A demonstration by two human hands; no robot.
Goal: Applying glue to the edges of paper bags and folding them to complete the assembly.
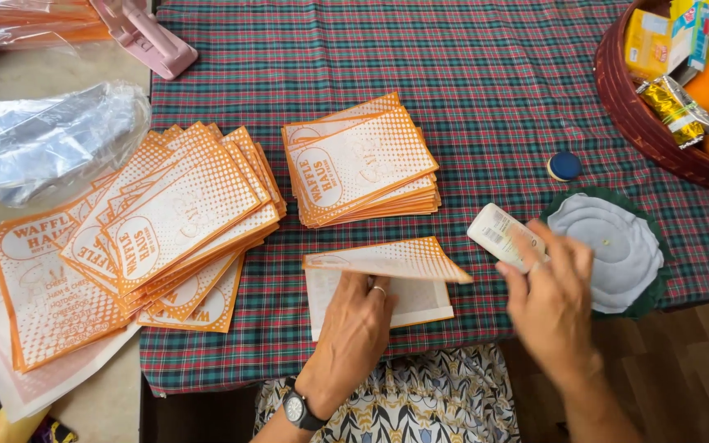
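Head view: left hand (pixel 354 328) lies flat, fingers spread, on a half-folded paper bag (pixel 383 283) at 6 o'clock on the surface (pixel 494 90), w/ the orange dotted top flap lifted off the pale lower sheet. No closed grip there, just palm pressure. Right hand (pixel 553 308) at 4 o'clock has its grip clamped on a small white tube (pixel 504 235), prob. a glue stick, tip toward the bag.

Handling, as a guess: bag is thin paper, v. light, floppy, creases easily, slides on the plaid cloth unless pinned. Best held flat by the palm or pinched at a corner; lifted flap will spring back. Tube is rigid, smooth, light; hold around mid-body.

Around: neat stack of same bags (pixel 363 164) at 12, just beyond the open one. Fanned pile (pixel 166 221) at 9–10, overhanging the cloth's left edge. Blue cap (pixel 564 166) at 2. White scalloped mat (pixel 609 246) at 3, close beside the right hand. Basket (pixel 642 123) w/ packets at 1–2, clear plastic wrap (pixel 43 139) at 10.

Room: open cloth betw. stack and basket. Near edge of surface sits right below the bag, so little margin toward 6.
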